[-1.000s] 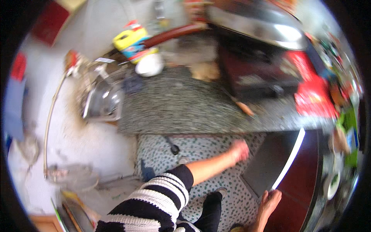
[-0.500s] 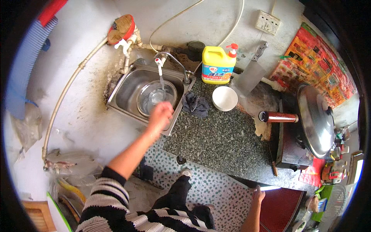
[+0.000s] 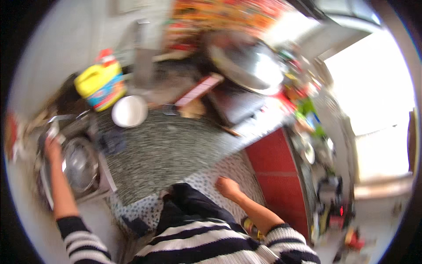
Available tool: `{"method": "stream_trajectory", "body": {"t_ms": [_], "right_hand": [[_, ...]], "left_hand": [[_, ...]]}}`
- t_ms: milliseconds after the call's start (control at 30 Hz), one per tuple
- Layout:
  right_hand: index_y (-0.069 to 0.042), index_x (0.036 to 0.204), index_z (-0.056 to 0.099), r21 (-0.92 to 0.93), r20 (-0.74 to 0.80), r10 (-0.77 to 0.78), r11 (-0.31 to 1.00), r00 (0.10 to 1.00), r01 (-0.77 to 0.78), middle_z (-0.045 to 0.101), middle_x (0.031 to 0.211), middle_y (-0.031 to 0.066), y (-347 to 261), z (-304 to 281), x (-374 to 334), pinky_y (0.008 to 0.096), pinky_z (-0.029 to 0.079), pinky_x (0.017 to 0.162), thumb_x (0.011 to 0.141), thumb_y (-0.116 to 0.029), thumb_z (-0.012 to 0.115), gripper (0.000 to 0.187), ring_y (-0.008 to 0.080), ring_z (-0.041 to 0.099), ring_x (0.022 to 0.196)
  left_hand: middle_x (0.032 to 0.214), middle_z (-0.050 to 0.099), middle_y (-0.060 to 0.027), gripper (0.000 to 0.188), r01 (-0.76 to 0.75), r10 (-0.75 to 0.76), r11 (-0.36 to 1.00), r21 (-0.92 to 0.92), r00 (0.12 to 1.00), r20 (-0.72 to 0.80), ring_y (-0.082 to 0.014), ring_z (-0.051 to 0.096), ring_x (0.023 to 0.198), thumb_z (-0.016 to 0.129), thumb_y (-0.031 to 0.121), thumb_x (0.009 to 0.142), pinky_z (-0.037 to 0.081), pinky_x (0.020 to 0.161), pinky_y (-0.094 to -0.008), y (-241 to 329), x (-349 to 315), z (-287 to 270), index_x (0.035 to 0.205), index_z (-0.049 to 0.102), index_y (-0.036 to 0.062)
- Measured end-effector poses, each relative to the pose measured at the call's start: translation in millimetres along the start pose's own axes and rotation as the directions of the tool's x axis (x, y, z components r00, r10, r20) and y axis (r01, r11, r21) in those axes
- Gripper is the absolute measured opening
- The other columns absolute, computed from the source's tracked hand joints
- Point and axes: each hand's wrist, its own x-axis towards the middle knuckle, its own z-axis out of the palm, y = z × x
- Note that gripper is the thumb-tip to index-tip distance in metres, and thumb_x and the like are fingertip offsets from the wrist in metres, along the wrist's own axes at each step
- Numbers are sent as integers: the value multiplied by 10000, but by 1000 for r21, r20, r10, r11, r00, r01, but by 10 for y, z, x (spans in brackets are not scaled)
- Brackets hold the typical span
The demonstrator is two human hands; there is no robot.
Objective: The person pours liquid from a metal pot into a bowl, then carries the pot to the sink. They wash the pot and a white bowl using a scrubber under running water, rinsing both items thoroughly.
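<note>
My left hand (image 3: 53,152) reaches up to the white tap (image 3: 53,130) at the back of the steel sink (image 3: 107,178). Its fingers close around the tap, though motion blurs them. A round metal basin (image 3: 90,154) sits in the sink below; whether water runs into it is too smeared to tell. My right hand (image 3: 228,188) hangs over the floor near the red cabinet front (image 3: 277,171), fingers curled, with nothing visible in them. Beside the sink a dark cloth (image 3: 112,141) lies on the speckled counter (image 3: 158,149).
A white bowl (image 3: 129,111) and a yellow detergent jug (image 3: 101,86) stand behind the cloth. A cleaver (image 3: 143,66) leans at the wall. Farther right, a lidded wok (image 3: 246,61) on the stove points its handle (image 3: 200,89) over the counter. A bright window (image 3: 373,83) is at right.
The view has swung to the right and blurred. My left hand has gone from above the basin to the tap. My right hand has come away from the counter's front edge.
</note>
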Motion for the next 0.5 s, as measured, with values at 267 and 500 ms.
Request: {"method": "stream_trajectory", "body": {"t_ms": [267, 500], "right_hand": [[-63, 874, 558, 59, -132, -338, 936, 932, 347, 565, 887, 131, -235, -32, -123, 416, 457, 783, 808, -225, 514, 181, 313, 572, 874], [-69, 891, 560, 76, -127, -483, 866, 866, 494, 548, 865, 108, -662, -367, -72, 392, 456, 775, 797, -193, 536, 157, 295, 572, 849]], "left_hand": [[1004, 579, -212, 308, -263, 400, 767, 586, 910, -114, -319, 542, 918, 506, 187, 840, 404, 836, -400, -1162, 1065, -871, 1050, 538, -36], [898, 607, -121, 222, -198, 235, 904, 378, 970, -54, -229, 566, 821, 572, 120, 779, 440, 761, -342, -1502, -821, 157, 965, 581, -2]]}}
